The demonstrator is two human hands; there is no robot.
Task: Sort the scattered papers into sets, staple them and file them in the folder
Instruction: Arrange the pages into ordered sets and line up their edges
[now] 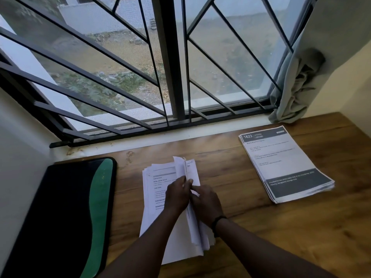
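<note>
2 hands are at work on the middle stack, and the account begins at their fingers. The fingers of the left hand (177,194) are curled against the raised sheets (185,169), which are pinched and held on edge. The fingers of the right hand (204,201) are curled round the same edge from the other side, so the sheets are gripped between both hands. The hold is judged to serve leafing: sheets are stood up so that headings can be read and a set split off.

Beneath the hands the middle stack of papers (158,189) lies flat on the worktop (230,163), slightly fanned, with its far edge towards the window sill (140,140) and its near end close under the forearms. A dark band (217,220) is worn on the right wrist.

To the right, well apart, a second pile (285,163) with a dark header reading 1623 lies squared up; it is judged to be a set already sorted. To the left, the black and green folder (80,207) lies closed against the wall, near the stack but not touching it. No stapler is seen.

Bare wood is left between stack and pile, and more at the near right, so room for another set is available. A bunched curtain (295,87) hangs at the far right corner.
</note>
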